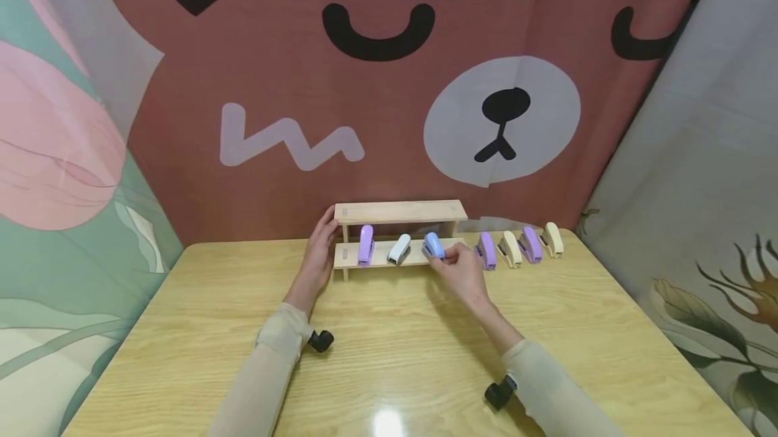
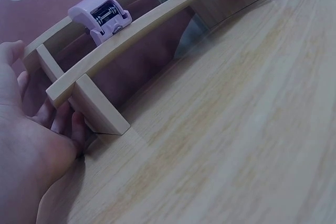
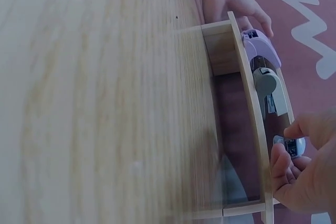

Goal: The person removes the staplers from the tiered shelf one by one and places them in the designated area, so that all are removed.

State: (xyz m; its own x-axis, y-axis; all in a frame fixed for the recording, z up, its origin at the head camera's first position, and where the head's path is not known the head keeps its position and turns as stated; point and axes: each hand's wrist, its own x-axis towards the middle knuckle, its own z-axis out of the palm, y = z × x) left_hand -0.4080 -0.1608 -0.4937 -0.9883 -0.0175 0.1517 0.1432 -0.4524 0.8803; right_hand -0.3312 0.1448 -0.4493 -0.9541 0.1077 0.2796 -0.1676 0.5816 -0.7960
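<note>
A small two-tier wooden rack point(image 1: 400, 211) stands at the back of the table. My left hand point(image 1: 319, 251) rests against its left end, the fingers lying along the side boards point(image 2: 100, 106). On the lower tier stand a purple stapler point(image 1: 366, 245) at the left and a white stapler point(image 1: 399, 248) in the middle, turned at an angle. At the tier's right part, my right hand point(image 1: 463, 273) pinches a light blue stapler point(image 1: 433, 245) between thumb and fingers. In the right wrist view, the fingers partly hide this blue stapler point(image 3: 293, 147).
Right of the rack, a row of staplers stands on the wooden table point(image 1: 377, 349): purple point(image 1: 486, 250), cream point(image 1: 510, 249), purple point(image 1: 531, 244) and cream point(image 1: 552, 240). A curtain with a bear print point(image 1: 292, 200) hangs close behind the table's back edge.
</note>
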